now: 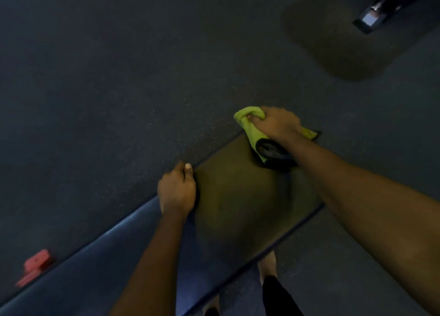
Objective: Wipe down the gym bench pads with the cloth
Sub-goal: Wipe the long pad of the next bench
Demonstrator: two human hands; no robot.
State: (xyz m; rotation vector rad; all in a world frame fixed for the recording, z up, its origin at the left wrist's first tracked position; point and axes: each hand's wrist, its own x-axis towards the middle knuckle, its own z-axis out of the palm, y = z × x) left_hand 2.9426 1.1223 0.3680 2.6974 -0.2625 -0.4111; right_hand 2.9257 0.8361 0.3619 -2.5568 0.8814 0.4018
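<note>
A long dark bench pad (240, 196) runs from the lower left up to the middle of the view, bluish at its near part. My right hand (277, 122) is closed around a yellow-green cloth (250, 122) with a black edge, pressing it on the far end of the pad. My left hand (177, 189) grips the pad's left edge, thumb on top, fingers curled over the side.
Dark speckled rubber floor (119, 77) surrounds the bench. A red part (35, 267) shows at the lower left by the bench. Another dark pad (345, 44) and a metal fitting (371, 18) lie at the upper right. My bare feet (267, 265) stand below the pad.
</note>
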